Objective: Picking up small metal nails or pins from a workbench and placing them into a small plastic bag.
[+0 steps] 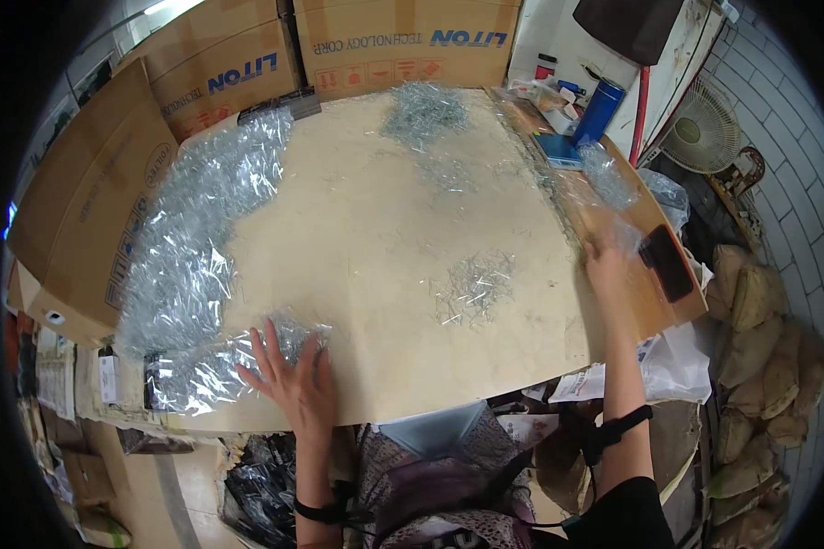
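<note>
My left hand (293,380) has its fingers spread over the near end of a long heap of glossy clear plastic packets (188,247). That heap runs along the left side of the pale board tabletop (357,220). At the right edge, my right hand (606,265) is slightly blurred, its fingers curled at a thin clear plastic bag (626,236). Between my hands lies a small scatter of thin, shiny, pin-like pieces (476,288). A larger pile of similar pieces (426,112) sits at the far side.
Cardboard boxes (403,50) wall the far and left sides. On the right wooden ledge are a dark phone (668,263), a blue cylinder (600,112), a small blue device (558,149) and more clear plastic (607,174). A fan (702,126) and stacked sacks (751,311) stand beyond.
</note>
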